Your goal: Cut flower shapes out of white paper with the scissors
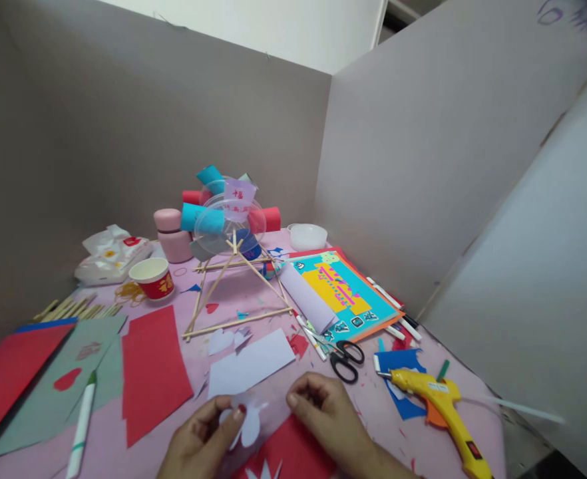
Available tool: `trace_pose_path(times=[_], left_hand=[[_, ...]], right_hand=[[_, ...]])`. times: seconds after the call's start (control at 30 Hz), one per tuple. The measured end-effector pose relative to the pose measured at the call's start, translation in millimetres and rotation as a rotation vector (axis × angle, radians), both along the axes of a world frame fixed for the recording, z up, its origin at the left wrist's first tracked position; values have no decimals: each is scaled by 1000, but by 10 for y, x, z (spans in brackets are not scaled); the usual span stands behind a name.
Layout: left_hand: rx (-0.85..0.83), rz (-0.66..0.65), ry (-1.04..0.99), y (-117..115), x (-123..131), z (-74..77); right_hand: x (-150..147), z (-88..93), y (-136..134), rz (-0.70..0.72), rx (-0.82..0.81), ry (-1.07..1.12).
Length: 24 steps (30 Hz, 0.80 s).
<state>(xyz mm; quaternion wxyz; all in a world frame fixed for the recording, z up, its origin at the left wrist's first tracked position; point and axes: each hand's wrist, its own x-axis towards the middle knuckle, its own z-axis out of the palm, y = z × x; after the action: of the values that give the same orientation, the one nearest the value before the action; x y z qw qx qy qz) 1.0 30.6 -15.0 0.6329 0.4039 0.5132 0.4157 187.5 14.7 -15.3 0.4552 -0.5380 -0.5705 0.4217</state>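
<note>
Two hands met at the near edge of the pink table, well in front of the stick-and-cup wheel model that stood mid-table. The left hand pinched a pale paper cut-out with rounded lobes between thumb and fingertips. The cut-out hung over a red sheet, straight in front of the wheel model. The right hand sat just beside the cut-out with its fingers curled in narrow; I could not tell whether it gripped anything.

Between the hands and the wheel model lay a pale lavender sheet. In front of the model and to its right lay black-handled scissors, and farther right again a yellow glue gun on blue scraps. Directly right of the model's base lay a bright patterned card with a roll of lavender paper on its near edge. In front of the model and to its left lay a red paper strip and a green-capped marker. Just left of the model stood a red-and-white paper cup, with a pink flask behind it.
</note>
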Motion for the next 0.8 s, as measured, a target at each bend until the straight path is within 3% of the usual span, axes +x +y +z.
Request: trace_pose_path(times=[0.17,0.33,0.53,0.7,0.8], left_hand=[[49,123,103,27,-98,100],[76,138,114,29,-102,198],[103,150,49,-5,-89,196],[90,165,-15,-24,-57,158],[57,183,-29,-1,-63,173]], right_hand=[[206,98,8,-23,101,-361],[241,88,-246,49,28,-671],[211,156,-533,65,-36,-898],[37,399,-334,117,60,-958],[-195,399,-130,211,139,-987]])
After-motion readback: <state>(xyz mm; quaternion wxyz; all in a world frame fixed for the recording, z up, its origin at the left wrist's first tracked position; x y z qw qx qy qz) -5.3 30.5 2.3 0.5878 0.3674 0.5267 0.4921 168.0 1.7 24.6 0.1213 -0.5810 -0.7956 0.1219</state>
